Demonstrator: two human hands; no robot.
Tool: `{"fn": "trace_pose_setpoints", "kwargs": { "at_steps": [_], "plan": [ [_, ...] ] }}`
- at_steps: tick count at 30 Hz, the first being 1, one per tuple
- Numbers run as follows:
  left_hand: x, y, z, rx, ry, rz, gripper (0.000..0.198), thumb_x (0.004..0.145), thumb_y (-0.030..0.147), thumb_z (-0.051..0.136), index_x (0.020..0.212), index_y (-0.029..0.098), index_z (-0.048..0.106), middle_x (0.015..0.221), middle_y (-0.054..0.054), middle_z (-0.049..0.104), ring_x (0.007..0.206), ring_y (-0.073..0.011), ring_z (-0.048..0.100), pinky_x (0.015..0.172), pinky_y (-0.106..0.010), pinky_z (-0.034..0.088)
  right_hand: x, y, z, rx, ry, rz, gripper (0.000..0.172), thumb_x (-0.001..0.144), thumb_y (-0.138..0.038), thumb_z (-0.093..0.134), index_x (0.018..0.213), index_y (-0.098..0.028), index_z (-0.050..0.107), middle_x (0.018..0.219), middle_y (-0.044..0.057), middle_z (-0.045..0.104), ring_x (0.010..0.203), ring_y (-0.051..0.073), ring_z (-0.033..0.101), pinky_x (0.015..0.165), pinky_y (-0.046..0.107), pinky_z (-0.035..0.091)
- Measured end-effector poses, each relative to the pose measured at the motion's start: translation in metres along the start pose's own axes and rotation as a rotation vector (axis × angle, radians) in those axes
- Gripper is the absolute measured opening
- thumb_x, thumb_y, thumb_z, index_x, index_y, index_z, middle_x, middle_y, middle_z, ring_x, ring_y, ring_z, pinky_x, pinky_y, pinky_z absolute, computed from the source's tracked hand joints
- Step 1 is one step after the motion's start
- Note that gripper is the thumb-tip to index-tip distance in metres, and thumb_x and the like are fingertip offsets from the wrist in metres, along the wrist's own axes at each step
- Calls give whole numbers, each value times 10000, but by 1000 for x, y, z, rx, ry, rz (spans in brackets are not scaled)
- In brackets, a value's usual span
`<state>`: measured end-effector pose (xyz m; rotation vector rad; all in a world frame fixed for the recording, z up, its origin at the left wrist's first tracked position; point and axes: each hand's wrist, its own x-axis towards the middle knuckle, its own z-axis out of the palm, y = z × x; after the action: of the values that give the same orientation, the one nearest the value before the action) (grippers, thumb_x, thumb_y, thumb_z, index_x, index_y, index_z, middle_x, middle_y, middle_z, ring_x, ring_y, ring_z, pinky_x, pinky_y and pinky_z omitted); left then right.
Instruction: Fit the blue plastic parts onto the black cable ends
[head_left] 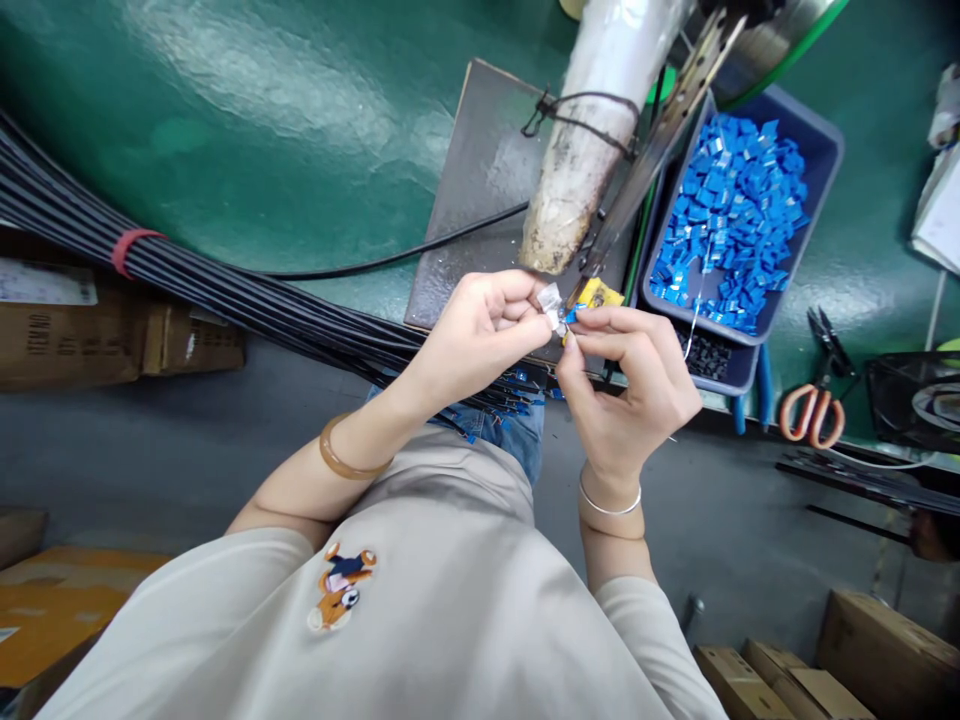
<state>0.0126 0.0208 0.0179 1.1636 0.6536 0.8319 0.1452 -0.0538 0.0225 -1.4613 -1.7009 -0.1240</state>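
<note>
My left hand (pixel 491 330) is closed, thumb and fingers pinching a small clear-white piece (pixel 550 298) below the tip of a plastic-wrapped tube (pixel 574 150). Close beside it, my right hand (pixel 630 375) pinches a small blue piece (pixel 575 313) between thumb and fingertips. The two pieces are very near each other; whether they touch is too small to tell. Just behind the fingertips is a yellow piece (pixel 600 293) at the foot of a metal arm (pixel 637 170). A dark plate (pixel 480 170) lies under the tube.
Right of the tube stands a grey bin (pixel 825 150) of blue pieces, with a smaller bin of black pieces (pixel 709 355) below. Orange-handled scissors (pixel 812 415) lie farther right. A thick black cable bundle (pixel 225 285) runs along the table's left front edge. Cardboard boxes (pixel 67 340) are at left.
</note>
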Motion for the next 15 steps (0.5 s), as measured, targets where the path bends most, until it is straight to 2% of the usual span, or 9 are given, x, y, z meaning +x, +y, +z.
{"fn": "trace_pose_setpoints", "kwargs": {
  "at_steps": [6, 8, 11, 15],
  "plan": [
    [0, -1, -3, -15, -53, -55, 147, 719, 32, 522, 619, 139, 515, 506, 78, 354, 450, -13, 282, 427, -163, 224, -2, 4, 1, -3, -28, -50, 174, 791, -46, 636, 821, -204, 569, 902, 14, 716, 843, 129, 691, 765, 270, 578],
    [0, -2, -3, -11, -55, -57, 149, 715, 26, 516, 619, 140, 508, 513, 77, 360, 453, -14, 289, 427, -164, 222, -3, 4, 1, -17, -28, -38, 164, 803, -55, 625, 829, -209, 574, 946, 19, 727, 883, 142, 704, 778, 281, 582],
    [0, -3, -1, 0, -33, -38, 149, 713, 26, 520, 621, 142, 505, 520, 73, 384, 454, -15, 302, 431, -165, 236, -2, 4, 1, -48, -37, -17, 141, 828, -77, 601, 842, -217, 585, 1059, 30, 731, 979, 173, 713, 779, 302, 590],
    [1, -3, 1, -7, -8, 15, 144, 718, 34, 530, 629, 145, 511, 532, 68, 407, 459, -16, 311, 441, -161, 262, 2, 1, 1, -29, -50, 1, 145, 822, -67, 612, 839, -210, 598, 992, 15, 744, 959, 158, 721, 735, 265, 577]
  ]
}}
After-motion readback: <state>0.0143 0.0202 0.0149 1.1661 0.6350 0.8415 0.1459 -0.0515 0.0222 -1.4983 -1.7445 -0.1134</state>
